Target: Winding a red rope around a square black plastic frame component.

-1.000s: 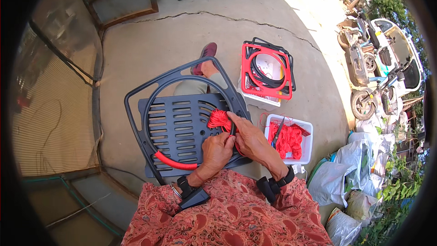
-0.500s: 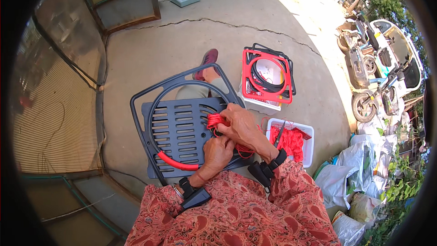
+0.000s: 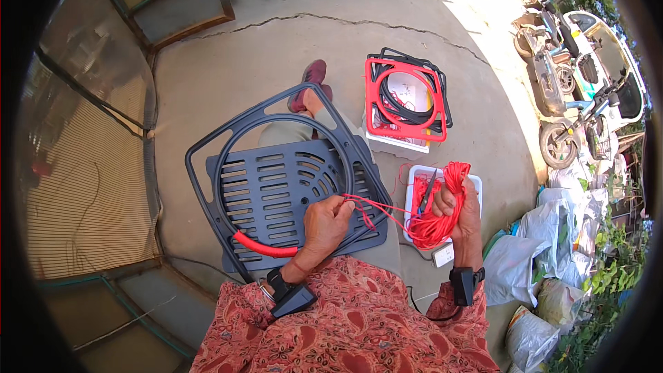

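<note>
A bundle of red cord (image 3: 442, 217) is gripped in my right hand (image 3: 464, 213), raised over a white tray (image 3: 477, 190) on the right. From it, strands stretch left to my left hand (image 3: 327, 226), whose thumb and finger pinch the red cord beside a black frame (image 3: 200, 145). This frame has a round black ring (image 3: 224, 166) inside, and a red section (image 3: 266, 247) covers part of the ring at its lower left. Underneath, a dark grey slotted board (image 3: 266, 197) rests across my lap.
Beyond the tray, a white box (image 3: 397, 145) bears a red frame (image 3: 406, 136) and several black ones. Beside the tray lies a small white block (image 3: 443, 255). Pale sacks (image 3: 518, 252) and parked two-wheelers (image 3: 570, 131) line the right; a ribbed panel (image 3: 90, 197) stands left.
My right hand has moved right, away from the frame, carrying the cord bundle over the tray. Cord now stretches between both hands. My left hand stays by the ring.
</note>
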Demonstrator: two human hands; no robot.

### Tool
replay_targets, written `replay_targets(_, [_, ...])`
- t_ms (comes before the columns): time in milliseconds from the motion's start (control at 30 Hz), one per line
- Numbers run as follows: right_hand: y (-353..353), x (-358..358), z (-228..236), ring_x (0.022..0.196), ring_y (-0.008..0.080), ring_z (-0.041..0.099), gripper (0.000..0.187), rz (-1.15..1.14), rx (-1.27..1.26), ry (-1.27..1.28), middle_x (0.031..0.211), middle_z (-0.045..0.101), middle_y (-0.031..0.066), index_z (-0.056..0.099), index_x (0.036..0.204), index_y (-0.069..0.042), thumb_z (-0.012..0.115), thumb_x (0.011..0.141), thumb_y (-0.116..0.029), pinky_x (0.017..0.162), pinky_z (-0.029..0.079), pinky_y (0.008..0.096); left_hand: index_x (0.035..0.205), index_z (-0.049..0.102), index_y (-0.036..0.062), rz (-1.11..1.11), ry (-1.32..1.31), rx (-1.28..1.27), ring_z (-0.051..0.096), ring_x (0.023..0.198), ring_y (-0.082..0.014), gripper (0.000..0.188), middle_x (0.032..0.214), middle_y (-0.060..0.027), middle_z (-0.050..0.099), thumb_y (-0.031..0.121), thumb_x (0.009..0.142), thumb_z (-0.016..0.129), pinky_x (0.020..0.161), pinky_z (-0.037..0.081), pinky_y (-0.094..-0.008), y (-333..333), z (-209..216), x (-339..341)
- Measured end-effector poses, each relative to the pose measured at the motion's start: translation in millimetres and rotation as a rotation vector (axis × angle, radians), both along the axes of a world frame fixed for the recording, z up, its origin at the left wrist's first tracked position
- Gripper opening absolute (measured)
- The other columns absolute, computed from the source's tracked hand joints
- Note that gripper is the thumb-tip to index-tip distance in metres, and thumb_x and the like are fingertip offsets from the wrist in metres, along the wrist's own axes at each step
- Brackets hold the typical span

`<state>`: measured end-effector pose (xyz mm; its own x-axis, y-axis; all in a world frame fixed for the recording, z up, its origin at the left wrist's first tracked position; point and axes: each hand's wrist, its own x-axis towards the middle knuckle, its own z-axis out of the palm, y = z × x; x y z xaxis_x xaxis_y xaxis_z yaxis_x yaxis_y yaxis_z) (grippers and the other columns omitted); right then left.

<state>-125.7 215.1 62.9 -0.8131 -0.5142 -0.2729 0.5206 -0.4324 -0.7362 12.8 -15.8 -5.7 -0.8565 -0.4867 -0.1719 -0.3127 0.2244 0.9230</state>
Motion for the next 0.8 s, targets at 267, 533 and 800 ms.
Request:
replay_targets(267, [221,58,-38,0.045,0.0101,0.041,0.046,-0.382,-0.187,-0.343,0.053,0.041,-0.0018,0.047,0.073,-0.011,0.043,0.1,-0.047,0.047,0.04,0.0277,0.079,0.066,0.0,0.002,0.035,0.172,0.051,0.045,-0.0113,0.02,0.053,-0.0086,0.055,0.018,0.088,0.067,0.045,0.038,-0.0311,-3,5,-5])
replay_targets(533, [277,88,-83,0.038,0.0094,0.037,0.04,-0.507,0.329,-0.46,0.051,0.039,-0.0029,0.054,0.082,-0.012,0.052,0.097,-0.049,0.039,0.036,0.0273,0.084,0.068,-0.0023,-0.023,0.014,0.1,0.05,0.046,-0.007,0.02,0.054,-0.0029,0.058,0.018,0.087,0.068,0.047,0.039,-0.0274,6,4,-4])
replay_targets(800, [221,54,-75,0.038,0.0085,0.038,0.028,-0.459,0.796,-0.349,0.052,0.042,-0.0026,0.054,0.09,-0.013,0.06,0.093,-0.041,0.037,0.033,0.0252,0.106,0.068,-0.004,-0.011,0.032,0.35,0.053,0.047,-0.0063,0.027,0.056,-0.0031,0.06,0.015,0.088,0.067,0.047,0.041,-0.0257,1,15,-6])
